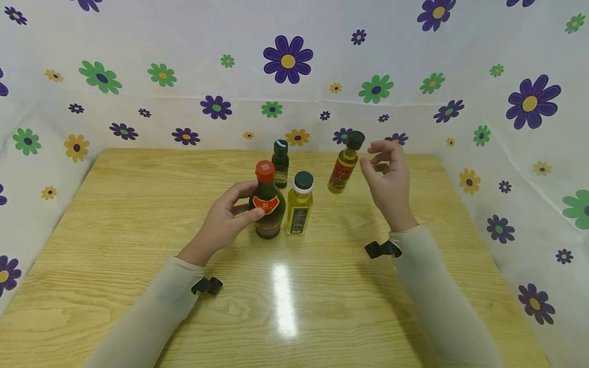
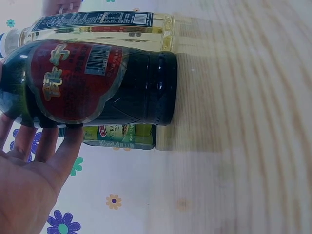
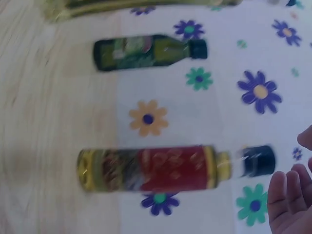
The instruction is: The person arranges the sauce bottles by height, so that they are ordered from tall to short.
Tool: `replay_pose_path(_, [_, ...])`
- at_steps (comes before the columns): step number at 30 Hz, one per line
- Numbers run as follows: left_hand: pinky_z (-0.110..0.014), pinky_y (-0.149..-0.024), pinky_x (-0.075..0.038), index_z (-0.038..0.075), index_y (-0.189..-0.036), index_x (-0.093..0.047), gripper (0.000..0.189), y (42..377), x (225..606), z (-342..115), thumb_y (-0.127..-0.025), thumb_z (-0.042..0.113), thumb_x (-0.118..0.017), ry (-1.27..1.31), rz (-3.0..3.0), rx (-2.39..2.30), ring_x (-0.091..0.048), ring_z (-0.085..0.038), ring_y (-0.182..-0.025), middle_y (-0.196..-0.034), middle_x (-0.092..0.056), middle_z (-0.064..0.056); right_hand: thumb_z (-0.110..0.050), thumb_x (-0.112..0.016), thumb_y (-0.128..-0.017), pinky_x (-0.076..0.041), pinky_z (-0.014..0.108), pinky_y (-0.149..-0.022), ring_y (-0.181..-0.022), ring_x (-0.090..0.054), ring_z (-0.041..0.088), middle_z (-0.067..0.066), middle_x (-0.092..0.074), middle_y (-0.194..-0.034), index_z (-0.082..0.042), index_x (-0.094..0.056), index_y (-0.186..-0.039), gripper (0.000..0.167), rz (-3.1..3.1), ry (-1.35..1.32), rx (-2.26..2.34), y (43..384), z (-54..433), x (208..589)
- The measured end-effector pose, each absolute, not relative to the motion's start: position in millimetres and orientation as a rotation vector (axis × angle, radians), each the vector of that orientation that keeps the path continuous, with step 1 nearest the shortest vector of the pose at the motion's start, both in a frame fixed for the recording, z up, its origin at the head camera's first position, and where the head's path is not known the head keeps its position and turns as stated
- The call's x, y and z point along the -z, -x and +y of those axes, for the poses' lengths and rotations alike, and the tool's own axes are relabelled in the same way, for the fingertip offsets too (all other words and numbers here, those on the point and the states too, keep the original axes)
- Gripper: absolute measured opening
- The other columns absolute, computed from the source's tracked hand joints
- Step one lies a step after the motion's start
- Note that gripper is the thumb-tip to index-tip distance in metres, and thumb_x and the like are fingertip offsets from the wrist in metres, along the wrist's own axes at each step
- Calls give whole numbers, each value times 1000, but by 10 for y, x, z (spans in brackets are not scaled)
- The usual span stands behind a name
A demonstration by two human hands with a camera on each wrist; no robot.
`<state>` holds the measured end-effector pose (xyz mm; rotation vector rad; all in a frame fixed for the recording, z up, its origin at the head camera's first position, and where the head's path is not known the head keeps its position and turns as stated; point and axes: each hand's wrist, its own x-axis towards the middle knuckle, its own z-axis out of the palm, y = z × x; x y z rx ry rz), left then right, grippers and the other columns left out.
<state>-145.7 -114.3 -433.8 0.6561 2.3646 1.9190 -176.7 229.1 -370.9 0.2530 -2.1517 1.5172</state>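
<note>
Gripping a red-cap bottle (image 1: 271, 222), L hand (image 1: 225, 217) has thumb across its front & fingers round its L side. Bottle looks upright, approx. mid-worktop (image 1: 138, 214); can't tell if its base fully touches down. L wrist view: red label w/ gold chars & a barcode.

Yellow bottle (image 1: 299, 212) stands just R of it, dark cap, white collar, dark label. Green bottle (image 1: 280, 171), smaller w/ dark cap, stands behind those two, nearer the back; can't tell if any of the three touch.

R hand (image 1: 388, 176) is raised just R of the slim bottle (image 1: 343, 171), approx. level w/ its neck & cap. Fingers loosely bent, thumb apart from them, visible gap btwn hand & glass. Slim bottle stands upright, well apart from the rest, black cap, red label, yellowish contents; blurry in R wrist view.

Both arms in pale sleeves (image 1: 138, 312), black straps (image 1: 386, 249) at the wrists. Worktop = light wood grain w/ a bright glare patch (image 1: 284, 301) near the front. White cloth (image 1: 184, 41) w/ purple, green & yellow flowers hangs at back & both sides.
</note>
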Motion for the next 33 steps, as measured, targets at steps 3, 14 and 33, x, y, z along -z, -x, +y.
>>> replay_pose_path(3, [-51,-105,-51,11,-149,-52,57,1450,4333,-1143,-97,15,-74,-656,2358,-1921,-54,-21,-130,-142,-57,-8,0,-68,-94,-51,30,-96,-110,-55,18,8,-56,-124,6,-51,-131,41,-2157,-192,-1565,1872,2348,3815])
replay_pose_path(14, [-47,-105,-52,11,-148,-52,56,1430,4332,-1138,-97,13,-74,-645,2350,-1921,-54,-22,-130,-141,-57,-8,-20,-72,-99,-40,45,-117,-143,-45,31,14,-45,-154,-7,-37,-154,66,-2496,-72,-1671,2130,2407,4140])
replay_pose_path(33, [-54,-106,-49,14,-149,-52,56,1452,4315,-1154,-98,17,-74,-650,2355,-1906,-53,-24,-133,-143,-57,-7,-24,-68,-102,-45,46,-113,-137,-52,29,11,-54,-147,-11,-49,-147,50,-2547,-31,-1584,2194,2318,4167])
